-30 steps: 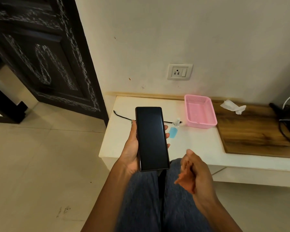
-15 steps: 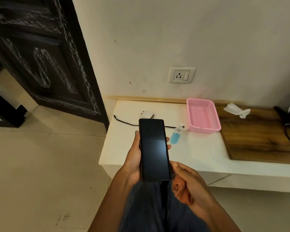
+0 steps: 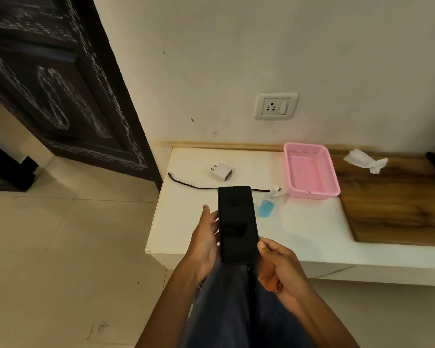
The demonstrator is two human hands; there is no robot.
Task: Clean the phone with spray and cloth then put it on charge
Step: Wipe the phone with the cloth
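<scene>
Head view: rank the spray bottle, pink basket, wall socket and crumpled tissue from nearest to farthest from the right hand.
From the right hand:
1. Spray bottle, lying on the white shelf just beyond the phone.
2. Pink basket, farther back on the right.
3. Crumpled tissue, on the wooden board, far right.
4. Wall socket, up on the wall.

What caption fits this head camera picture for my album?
Two hands, left hand and right hand, hold a dark phone above a white table with a blue spray bottle.

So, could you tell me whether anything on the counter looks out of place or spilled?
Nothing looks spilled or damaged. The spray bottle lies on its side by the pink basket, and a crumpled cloth sits apart on the wooden board. The charger is off the cable and not in the socket.
</scene>
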